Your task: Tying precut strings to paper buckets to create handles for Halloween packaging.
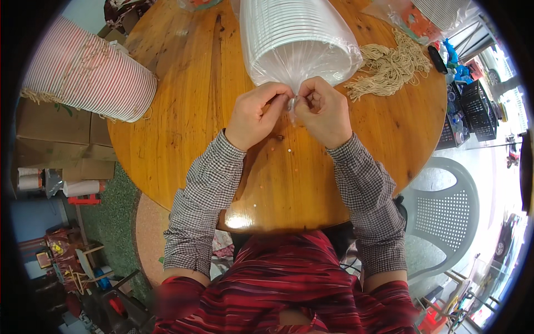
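Note:
A clear plastic bag lies on the round wooden table with a nested stack of white tubs or buckets inside it. Its gathered neck points toward me. My left hand pinches the neck from the left side, thumb against forefinger. From the right, my right hand pinches the same neck close by, fingers curled. A short twisted end of plastic pokes out below the fingertips. Whether a string is wound round the neck cannot be made out. A pile of beige strings sits to the right of the bag.
Another tall stack of ribbed tubs, strings hanging on it, leans at the table's left edge above cardboard boxes. A black object lies at the far right rim. A grey plastic chair and black crates stand to the right.

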A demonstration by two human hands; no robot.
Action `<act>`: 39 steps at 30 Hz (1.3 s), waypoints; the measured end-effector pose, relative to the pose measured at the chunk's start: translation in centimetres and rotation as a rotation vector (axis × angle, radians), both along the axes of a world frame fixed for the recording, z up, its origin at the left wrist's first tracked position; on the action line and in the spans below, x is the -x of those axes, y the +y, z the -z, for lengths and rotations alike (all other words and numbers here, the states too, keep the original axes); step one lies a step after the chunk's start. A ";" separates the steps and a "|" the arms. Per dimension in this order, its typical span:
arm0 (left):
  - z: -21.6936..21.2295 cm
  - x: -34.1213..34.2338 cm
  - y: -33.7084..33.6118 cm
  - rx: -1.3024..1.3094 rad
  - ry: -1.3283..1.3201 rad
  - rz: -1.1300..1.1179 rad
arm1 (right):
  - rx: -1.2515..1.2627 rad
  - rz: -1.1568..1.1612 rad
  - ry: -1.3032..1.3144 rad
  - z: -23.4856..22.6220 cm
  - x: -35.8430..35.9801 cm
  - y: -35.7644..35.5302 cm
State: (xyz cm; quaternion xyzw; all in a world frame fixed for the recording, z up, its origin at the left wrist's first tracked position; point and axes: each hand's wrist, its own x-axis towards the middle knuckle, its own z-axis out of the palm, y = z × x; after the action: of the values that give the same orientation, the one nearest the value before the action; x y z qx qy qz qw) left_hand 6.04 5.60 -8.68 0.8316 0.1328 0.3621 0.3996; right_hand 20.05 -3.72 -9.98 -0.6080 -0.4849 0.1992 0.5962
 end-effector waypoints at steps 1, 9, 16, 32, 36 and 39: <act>0.0 0.1 0.2 -0.032 0.002 0.013 | 0.025 -0.044 0.006 0.0 -0.1 0.0; 0.8 0.2 0.2 -0.362 0.022 -0.060 | 0.006 -0.028 -0.151 -0.4 0.3 -0.1; 1.6 -0.7 -0.2 -0.361 -0.033 -0.114 | 0.039 -0.052 -0.075 -0.4 0.2 -0.2; 2.6 -0.6 -0.2 -0.174 -0.075 -0.138 | 0.074 -0.228 0.345 -1.4 -1.1 -0.2; 2.3 -0.6 -0.1 -0.220 -0.070 -0.142 | 0.071 -0.153 -0.244 -1.7 -0.9 -0.7; 2.1 -0.6 -0.3 -0.238 -0.055 -0.130 | 0.064 -0.152 -0.267 -1.2 -0.7 -0.6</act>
State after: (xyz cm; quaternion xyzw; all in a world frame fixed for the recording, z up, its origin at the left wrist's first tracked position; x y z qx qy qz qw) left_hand 6.64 5.33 -10.79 0.8525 0.1315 0.4231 0.2775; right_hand 20.73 -4.31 -8.74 -0.6093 -0.5979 0.1766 0.4899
